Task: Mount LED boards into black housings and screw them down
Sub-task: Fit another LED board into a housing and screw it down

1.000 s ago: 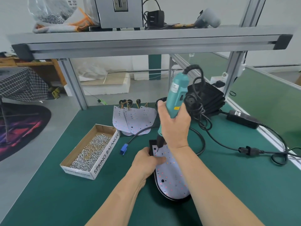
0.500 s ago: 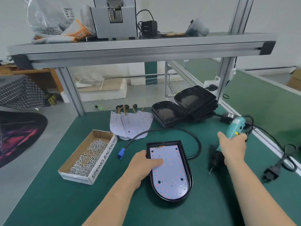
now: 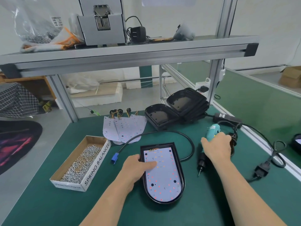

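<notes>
A white LED board [image 3: 164, 176] with red and orange dots lies inside a black housing [image 3: 182, 173] at the middle of the green mat. My left hand [image 3: 136, 170] rests on the board's left side, fingers stretched across it and the housing's rim. To the right, my right hand [image 3: 217, 148] grips a teal electric screwdriver [image 3: 212, 131] that lies low over the mat, its black tip [image 3: 201, 165] pointing toward me. Several loose LED boards [image 3: 125, 128] lie fanned out behind, beside a stack of empty black housings [image 3: 175, 110].
A cardboard box [image 3: 96, 165] of screws sits at the left. A black cable with a blue plug [image 3: 114, 158] loops behind the housing. The screwdriver's cord, a power brick [image 3: 226, 117] and a plug [image 3: 260, 170] lie at the right. An aluminium shelf [image 3: 130, 54] spans overhead.
My right hand carried the screwdriver from upright over the board down to the mat at the right. My left hand stayed on the board.
</notes>
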